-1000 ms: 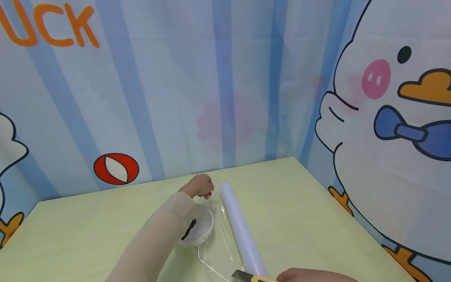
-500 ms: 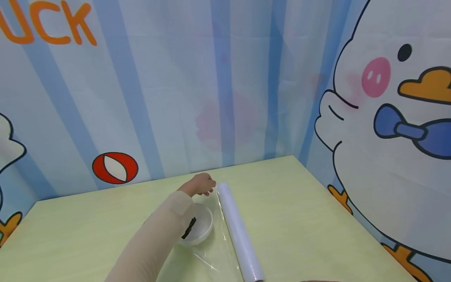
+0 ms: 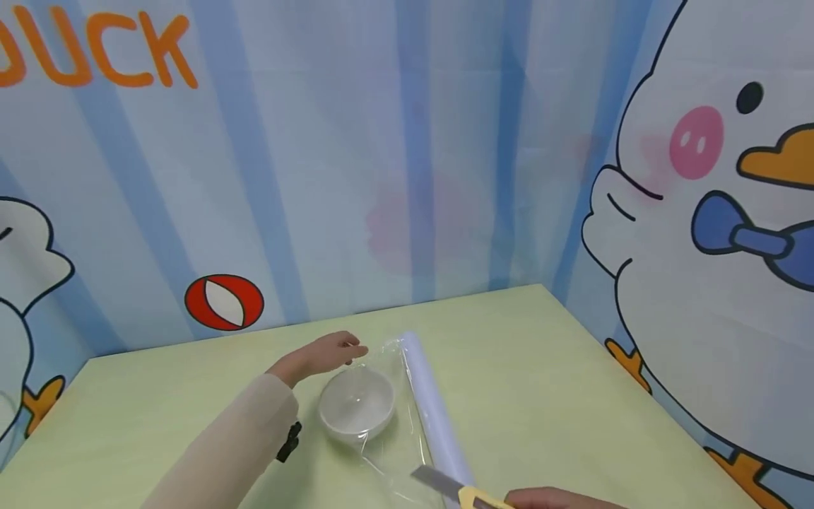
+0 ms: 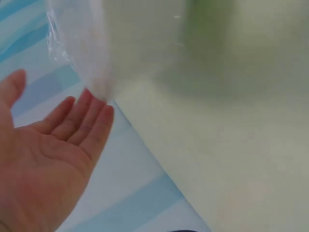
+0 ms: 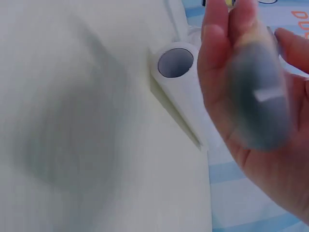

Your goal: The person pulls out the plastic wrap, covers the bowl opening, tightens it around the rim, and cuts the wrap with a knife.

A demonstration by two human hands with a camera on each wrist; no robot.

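Observation:
My left hand (image 3: 327, 352) is just behind a white bowl (image 3: 356, 403). In the left wrist view its fingers are fairly straight, the thumb apart, and the fingertips touch the edge of clear cling film (image 4: 79, 43). This cling film (image 3: 407, 431) stretches from a roll (image 3: 435, 417) toward the bowl and seems to lie over it. My right hand (image 3: 553, 498) holds a yellow utility knife (image 3: 473, 497), blade out, beside the roll's near end. In the right wrist view, the knife's dark handle end (image 5: 260, 101) is blurred in the palm.
Everything stands on a pale yellow-green table (image 3: 540, 396). Printed curtains (image 3: 318, 177) hang along the back and right edges. A black strap-like piece (image 3: 289, 442) shows beside the left sleeve (image 3: 229, 445).
My left hand has moved left and nearer, from the roll's far end to behind the bowl, uncovering the bowl. The right hand with the knife, almost out of view half a second ago, shows again.

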